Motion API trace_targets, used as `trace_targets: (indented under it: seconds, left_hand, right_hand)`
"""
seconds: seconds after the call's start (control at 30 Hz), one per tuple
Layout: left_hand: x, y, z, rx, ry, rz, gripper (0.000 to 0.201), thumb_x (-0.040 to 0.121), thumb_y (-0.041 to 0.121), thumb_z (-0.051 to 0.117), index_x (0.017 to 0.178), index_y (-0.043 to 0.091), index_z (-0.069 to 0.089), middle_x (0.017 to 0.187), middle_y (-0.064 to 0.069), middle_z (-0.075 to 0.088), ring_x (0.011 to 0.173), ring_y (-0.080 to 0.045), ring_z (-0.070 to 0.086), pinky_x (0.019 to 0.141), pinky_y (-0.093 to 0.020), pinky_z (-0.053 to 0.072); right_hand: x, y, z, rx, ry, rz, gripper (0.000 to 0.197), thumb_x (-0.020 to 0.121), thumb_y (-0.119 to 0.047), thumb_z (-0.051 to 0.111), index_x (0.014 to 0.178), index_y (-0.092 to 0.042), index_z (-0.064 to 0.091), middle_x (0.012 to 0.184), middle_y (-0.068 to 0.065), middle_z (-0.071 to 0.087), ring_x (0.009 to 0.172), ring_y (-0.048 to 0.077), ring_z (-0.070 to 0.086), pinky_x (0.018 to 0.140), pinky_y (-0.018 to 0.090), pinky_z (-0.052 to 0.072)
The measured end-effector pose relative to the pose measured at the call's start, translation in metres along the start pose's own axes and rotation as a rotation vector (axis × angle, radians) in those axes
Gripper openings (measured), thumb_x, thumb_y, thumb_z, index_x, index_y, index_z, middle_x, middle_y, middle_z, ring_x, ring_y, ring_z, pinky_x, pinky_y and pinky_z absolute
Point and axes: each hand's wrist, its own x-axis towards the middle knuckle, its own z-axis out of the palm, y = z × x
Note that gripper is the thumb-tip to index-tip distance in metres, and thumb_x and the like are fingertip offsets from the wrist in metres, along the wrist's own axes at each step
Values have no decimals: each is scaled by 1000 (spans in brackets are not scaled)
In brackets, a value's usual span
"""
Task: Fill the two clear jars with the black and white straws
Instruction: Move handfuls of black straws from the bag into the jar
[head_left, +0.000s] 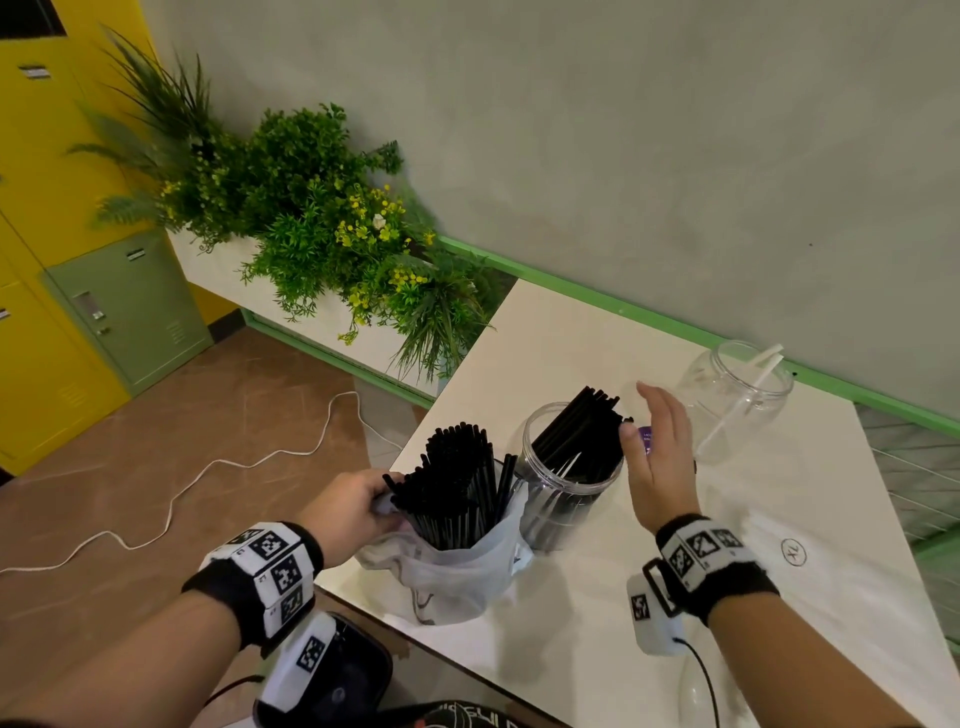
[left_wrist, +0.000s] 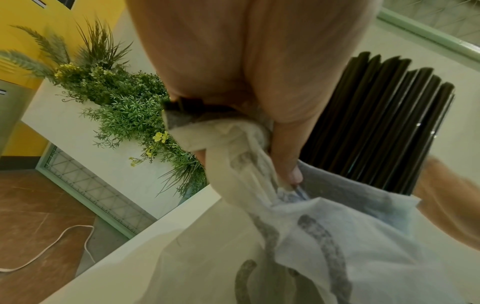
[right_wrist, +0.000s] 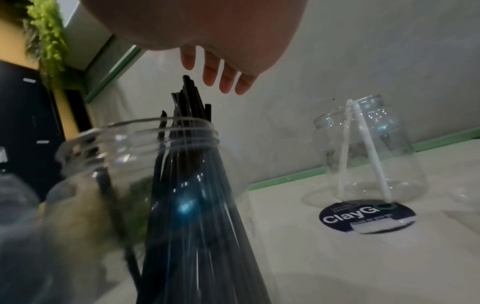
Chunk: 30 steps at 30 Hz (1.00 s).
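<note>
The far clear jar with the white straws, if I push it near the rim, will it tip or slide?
The far clear jar looks like thin plastic and holds only two white straws, so it is probably very light. It would likely slide or tip on the smooth white table. The straws lean loosely on the rim and may rattle.

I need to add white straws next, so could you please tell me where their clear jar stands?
In the head view, the clear plastic jar with white straws stands far right on the white table, by the green wall trim.

"ClayG" — that much I can read on the round dark sticker (right_wrist: 367, 217) on my table (right_wrist: 337, 267) — and a circled "XL" mark (head_left: 793, 552).
</note>
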Motion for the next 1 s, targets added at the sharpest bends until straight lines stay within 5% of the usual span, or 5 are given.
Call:
trace_targets:
  seconds: [0.17, 0.4, 0.6, 0.77, 1.0]
  left_hand:
    - [-1, 4, -1, 0, -4, -5, 58, 79, -2, 66, 60, 52, 60, 61, 37, 57, 62, 15, 53, 58, -5, 38]
    - [-3, 10, -2, 24, -16, -6, 45, 80, -3, 65, 64, 37, 51, 58, 38, 55, 58, 16, 51, 56, -4, 36]
    - [-4, 7, -4, 29, -33, 5, 40, 79, 0, 67, 72, 38, 57, 71, 41, 58, 69, 15, 56, 59, -4, 39]
    - [-3, 7, -4, 40, -38, 15, 36, 80, 1, 66, 71, 34, 57, 70, 40, 58, 69, 13, 56, 60, -6, 39]
    - [1, 1, -3, 24, -15, 35, 47, 78, 3, 68, 65, 48, 59, 75, 28, 62, 67, 8, 56, 58, -6, 38]
  right_hand:
    - [-18, 10, 3, -143, -222, -102, 102, 75, -83, 43, 152, -27, 8, 160, -4, 7, 145, 9, 9, 117, 35, 14]
    - [25, -3, 10, -316, -353, -124, 117, 65, -84, 53, 152, -27, 0, 161, -1, 1, 147, 21, 6, 119, 44, 15]
    - [52, -11, 19, -282, -458, -58, 100, 74, -70, 60, 151, -31, 11, 159, -2, 10, 143, 25, 19, 115, 43, 24]
    - [60, -15, 28, -271, -410, -58, 83, 79, -62, 63, 148, -31, 27, 154, 2, 25, 137, 27, 27, 113, 44, 29]
    - [49, -13, 45, -214, -160, -60, 25, 88, -30, 67, 107, -13, 65, 101, 7, 57, 95, 28, 49, 88, 43, 44]
